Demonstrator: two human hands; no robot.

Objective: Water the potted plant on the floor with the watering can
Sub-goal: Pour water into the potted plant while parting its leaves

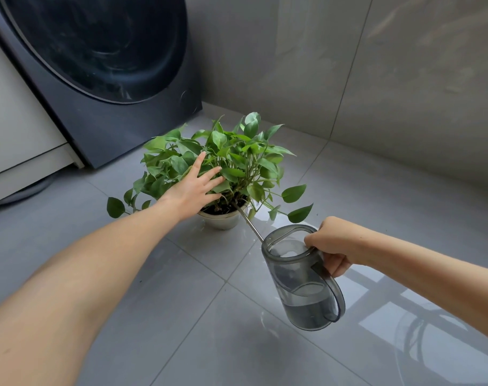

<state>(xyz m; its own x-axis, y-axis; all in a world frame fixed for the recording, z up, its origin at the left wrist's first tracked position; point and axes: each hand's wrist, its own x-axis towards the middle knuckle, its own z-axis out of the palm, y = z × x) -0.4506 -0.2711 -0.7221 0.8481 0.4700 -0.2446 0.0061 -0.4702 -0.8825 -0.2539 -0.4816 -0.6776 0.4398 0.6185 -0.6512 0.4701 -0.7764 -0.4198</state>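
We reach out with both bare arms over a grey tiled floor (181, 316). The potted plant (226, 160) stands on that floor, near a dark washing machine (112, 79) with a round door, and close to the grey wall (348, 65) behind it. Its leaves are green and glossy, and several trail down past the rim of the small pale pot (222, 220) toward the tiles. Dark soil shows inside the pot under the stems.

Our left hand (194, 190) is spread flat, fingers apart, and presses against the leaves on the near left side of the plant. It grasps nothing; the palm rests on the foliage and the fingertips lie among the leaves above the pot.

Our right hand (334, 246) is closed in a fist around the top of the handle of the watering can (301, 277). The can is a smoky, see-through grey jug with a wide looped handle, held in the air above the floor to the right of the pot and tipped toward the plant. Water sits in its lower part, well below the rim. Its thin metal spout (249, 222) runs up and to the left from the can's upper edge, and its tip reaches over the pot's right rim, ending among the stems just above the soil. We cannot tell whether water is running from the tip.

A window's bright reflection lies on the tiles at the lower right.
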